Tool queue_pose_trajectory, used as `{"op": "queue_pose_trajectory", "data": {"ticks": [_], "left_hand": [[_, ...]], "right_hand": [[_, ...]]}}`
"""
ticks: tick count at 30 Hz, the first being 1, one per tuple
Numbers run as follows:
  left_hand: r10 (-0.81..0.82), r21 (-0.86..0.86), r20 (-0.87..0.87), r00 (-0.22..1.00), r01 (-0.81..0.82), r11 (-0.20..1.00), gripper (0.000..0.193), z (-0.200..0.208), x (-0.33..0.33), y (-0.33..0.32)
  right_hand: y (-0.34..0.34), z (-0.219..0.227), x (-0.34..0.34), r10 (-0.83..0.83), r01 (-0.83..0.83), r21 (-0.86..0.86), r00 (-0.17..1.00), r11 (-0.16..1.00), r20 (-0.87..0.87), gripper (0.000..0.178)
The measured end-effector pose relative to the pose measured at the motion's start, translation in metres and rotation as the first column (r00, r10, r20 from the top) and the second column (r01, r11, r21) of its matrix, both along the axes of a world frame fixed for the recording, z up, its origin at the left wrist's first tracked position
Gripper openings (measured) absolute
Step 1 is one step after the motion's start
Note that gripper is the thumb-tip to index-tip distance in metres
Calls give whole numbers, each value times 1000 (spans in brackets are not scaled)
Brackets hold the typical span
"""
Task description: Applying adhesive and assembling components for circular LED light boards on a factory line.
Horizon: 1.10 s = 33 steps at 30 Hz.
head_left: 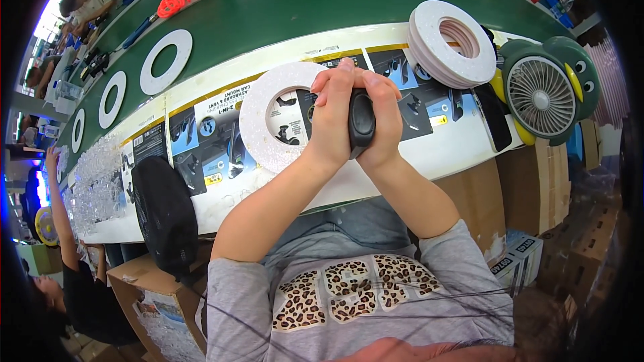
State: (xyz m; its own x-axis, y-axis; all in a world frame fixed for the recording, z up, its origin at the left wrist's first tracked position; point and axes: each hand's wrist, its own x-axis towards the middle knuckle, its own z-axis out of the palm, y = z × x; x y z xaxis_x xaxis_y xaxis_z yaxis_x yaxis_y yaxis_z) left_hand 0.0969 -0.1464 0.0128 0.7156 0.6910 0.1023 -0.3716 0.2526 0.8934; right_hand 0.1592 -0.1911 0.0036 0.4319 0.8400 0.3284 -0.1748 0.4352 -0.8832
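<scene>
Both hands come together in front of me over the worktable. My left hand (332, 115) and my right hand (382, 110) are wrapped around the two sides of a black rounded object (363, 121), its smooth oval end facing me. What kind of thing it is, I cannot tell; the fingers hide most of it. Beneath and left of the hands lies a flat white speckled ring (258, 121), partly covered by my left hand. To the right stands a stack of similar white and pinkish rings (429, 47).
Printed packaging sheets (208, 131) cover the white table edge (315, 194). Several white rings (153, 57) lie on the green surface. A green animal-shaped fan (540, 94) stands right, a black mesh item (164, 211) left. Clear plastic pieces (94, 188) are heaped farther left, near a co-worker's arm (62, 211).
</scene>
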Motion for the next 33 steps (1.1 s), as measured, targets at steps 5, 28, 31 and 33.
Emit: {"op": "queue_pose_trajectory", "data": {"ticks": [5, 28, 31, 33], "left_hand": [[-12, 39, -27, 1000, 13, 999, 59, 0, -1, 1], [409, 497, 190, 892, -447, 744, 62, 6, 12, -5], [369, 432, 209, 906, -424, 796, 60, 23, 13, -11], [372, 528, 215, 903, -428, 734, 48, 25, 6, -5]], "right_hand": [[0, -4, 2, 8, -8, 17, 1000, 1000, 16, 49], [-14, 16, 17, -247, 224, 194, 964, 955, 103, 45], [-16, 7, 24, -202, 193, 262, 979, 946, 7, 45], [-15, 12, 21, -211, 263, 311, 959, 913, -189, 45]]}}
